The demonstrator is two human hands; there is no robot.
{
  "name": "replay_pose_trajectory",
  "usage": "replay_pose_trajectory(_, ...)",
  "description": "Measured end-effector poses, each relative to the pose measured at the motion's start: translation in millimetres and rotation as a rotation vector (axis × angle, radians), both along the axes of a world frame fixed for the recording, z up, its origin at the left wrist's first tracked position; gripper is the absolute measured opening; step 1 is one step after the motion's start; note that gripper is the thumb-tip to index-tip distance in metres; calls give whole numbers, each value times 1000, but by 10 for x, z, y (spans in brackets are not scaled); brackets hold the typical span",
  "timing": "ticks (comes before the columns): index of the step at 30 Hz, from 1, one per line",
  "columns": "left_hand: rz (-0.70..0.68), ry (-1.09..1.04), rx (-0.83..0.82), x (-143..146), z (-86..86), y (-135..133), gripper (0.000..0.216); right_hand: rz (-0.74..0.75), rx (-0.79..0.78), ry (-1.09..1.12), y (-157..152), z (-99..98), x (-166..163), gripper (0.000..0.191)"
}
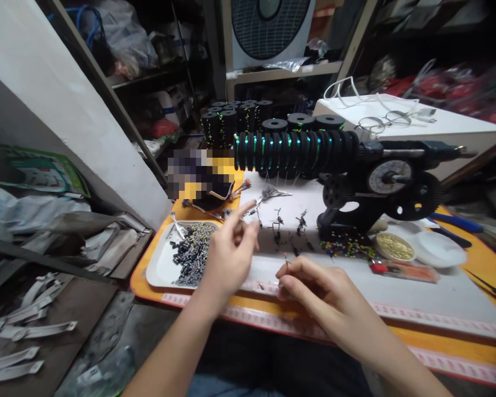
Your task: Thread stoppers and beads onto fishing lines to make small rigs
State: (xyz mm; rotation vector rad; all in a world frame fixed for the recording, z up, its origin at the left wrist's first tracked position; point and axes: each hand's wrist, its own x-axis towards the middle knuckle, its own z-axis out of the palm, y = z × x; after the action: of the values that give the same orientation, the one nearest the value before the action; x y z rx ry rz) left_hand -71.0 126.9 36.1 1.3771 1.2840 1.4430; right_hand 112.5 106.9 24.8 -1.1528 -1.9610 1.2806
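Observation:
My left hand [232, 251] is over the table beside the tray, index finger stretched out and thumb apart, with nothing visible in it. Its fingertip is close to a bundle of thin pale strands [273, 193]. At the table's front, my right hand [314, 284] pinches a tiny slender piece with an orange tip [286, 258] between thumb and finger. Small dark wire-like clusters [301, 221] lie on the white sheet [364, 281] between and beyond the hands. The white tray [159, 270] left of my left hand holds many small black, grey and yellow pieces [190, 253].
A black geared machine [367, 204] bears a grooved roller [293, 151] wound with shiny line. Behind stand several black foam spools [229, 124]. At right are a dish of gold bits [394, 246], coloured beads [347, 248], blue-handled pliers [458, 222] and a white box [430, 121] with glasses.

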Motion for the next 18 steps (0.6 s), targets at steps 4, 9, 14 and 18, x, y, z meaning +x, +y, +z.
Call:
replay_pose_trajectory(4,34,-111,89,48,92,578,27,8,78,-66,11,-13,-1,22)
replay_pose_trajectory(9,185,-136,231,36,139,476,15,-62,232,-138,30,-61,14,14)
replay_pose_trajectory(14,-8,-308,283,1,133,15,11,-136,587,-268,92,-164,10,12)
replay_pose_trajectory(18,-281,-575,35,-14,48,-327,15,-181,745,-362,109,-210,-6,20)
